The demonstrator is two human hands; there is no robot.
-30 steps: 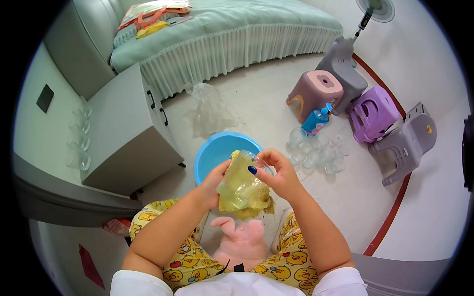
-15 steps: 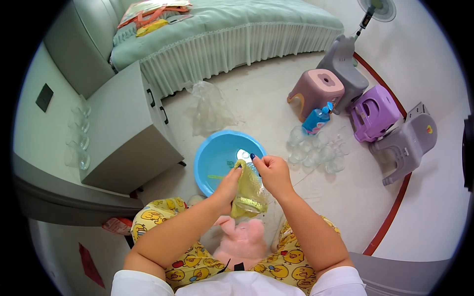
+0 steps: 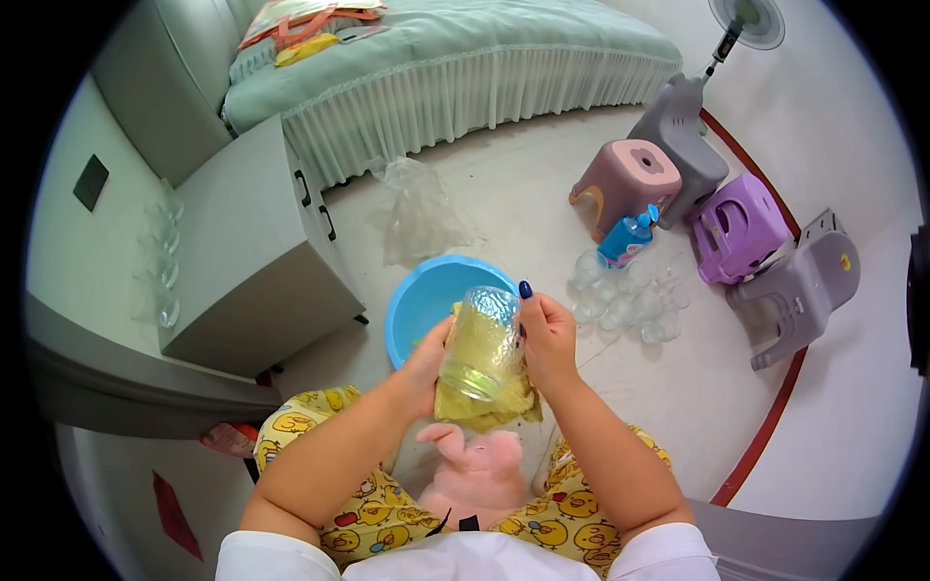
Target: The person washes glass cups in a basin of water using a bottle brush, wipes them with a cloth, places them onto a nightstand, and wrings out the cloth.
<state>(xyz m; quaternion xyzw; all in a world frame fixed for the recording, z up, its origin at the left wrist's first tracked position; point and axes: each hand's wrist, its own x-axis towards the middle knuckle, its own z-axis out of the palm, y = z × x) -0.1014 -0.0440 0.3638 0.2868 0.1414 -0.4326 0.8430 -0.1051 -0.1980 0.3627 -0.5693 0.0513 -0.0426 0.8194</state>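
Observation:
Between my hands a clear, dimpled glass cup is tilted above the near side of a blue basin. A yellow-green cloth lies behind and under the cup and hangs down below it. My left hand is closed on the cloth against the cup's left side; its fingertips are hidden behind them. My right hand grips the cup's right side, thumb pointing up near the rim. Whether the cup has a handle there is hidden by the fingers. A pink plush toy sits below, between my knees.
Several clear glasses stand on the floor at right, beside a blue pump bottle. Behind are a pink-brown stool, a purple stool and a grey chair. More glasses stand on the grey cabinet. A plastic bag lies beyond the basin.
The cup has turned from mostly covered by the cloth to facing me, tilted. The cloth has spread out beneath it, and my right hand has shifted slightly right and down.

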